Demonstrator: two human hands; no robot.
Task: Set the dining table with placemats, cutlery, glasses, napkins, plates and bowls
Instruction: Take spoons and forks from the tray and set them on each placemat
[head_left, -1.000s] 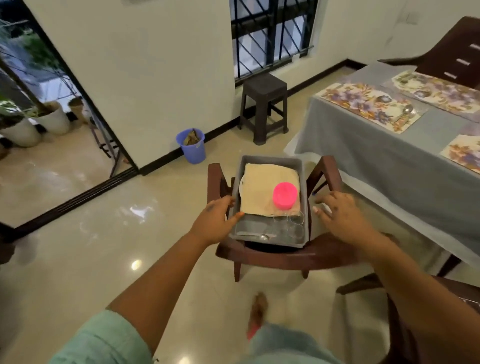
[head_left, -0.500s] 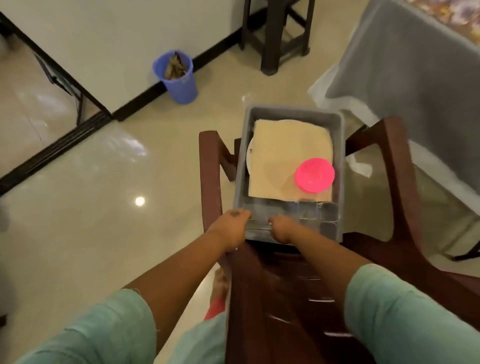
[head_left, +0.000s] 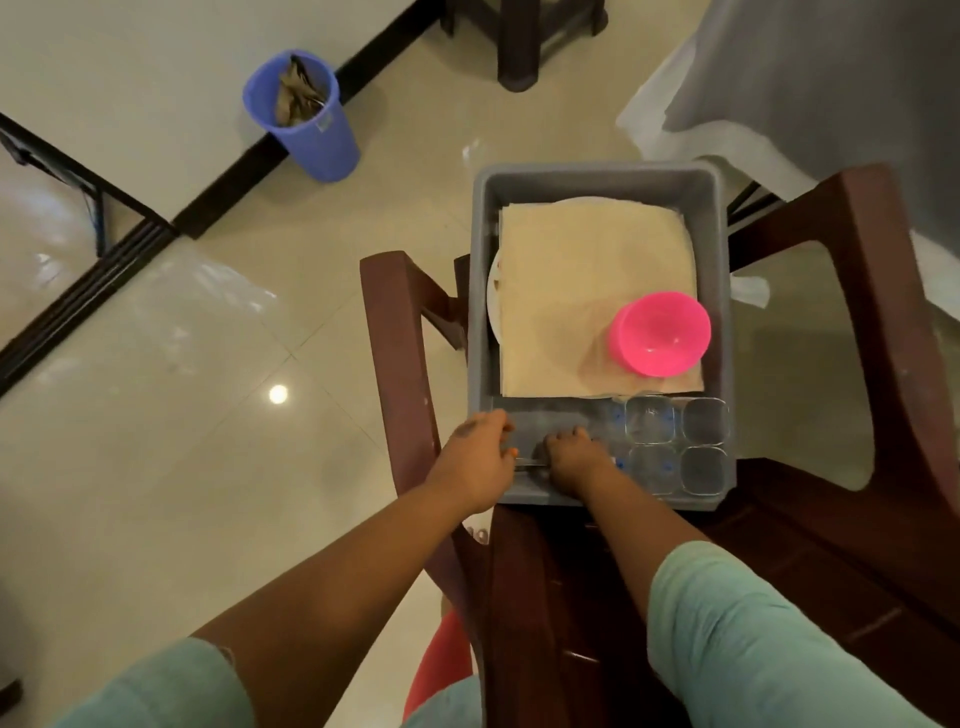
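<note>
A grey tub (head_left: 597, 179) stands on the seat of a brown chair (head_left: 400, 364). In it a stack of beige napkins (head_left: 576, 291) lies over white plates (head_left: 493, 296), and a pink bowl (head_left: 660, 332) sits on the stack. Several clear glasses (head_left: 675, 447) fill the near right corner. My left hand (head_left: 478, 457) and my right hand (head_left: 574, 457) are in the near left corner with fingers curled down. A thin metal piece of cutlery (head_left: 531, 463) shows between them, its ends hidden under both hands.
The dining table's grey cloth (head_left: 831, 93) hangs at the top right, close behind the chair. A blue bin (head_left: 306, 119) stands by the wall at the top left, and a dark stool leg (head_left: 517, 47) at top centre. Glossy tiled floor (head_left: 208, 415) lies to the left.
My view has dropped closer over the tub. Both hands left the tub's sides and came together in its near left corner over the cutlery, and have barely shifted in the last half second.
</note>
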